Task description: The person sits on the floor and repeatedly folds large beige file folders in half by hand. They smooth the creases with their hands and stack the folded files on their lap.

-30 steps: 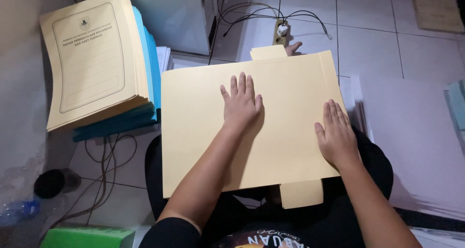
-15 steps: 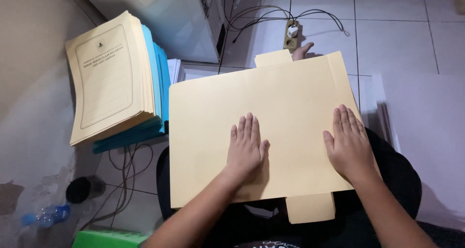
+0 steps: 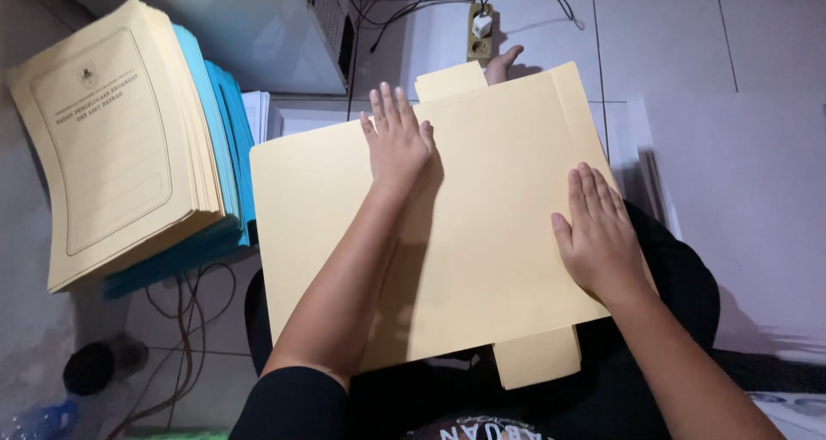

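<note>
- Because the manila folder rests across the person's lap, its small bottom tab nearest the body, steady downward pressure suits it best.
- The right hand lies flat and open on the folder's right edge, gripping nothing; it should hold that edge still.
- The left hand, also flat with fingers spread, presses near the top, just beside the upper tab.
- Left of the lap sits a stack of printed folders; a power strip lies beyond.
</note>
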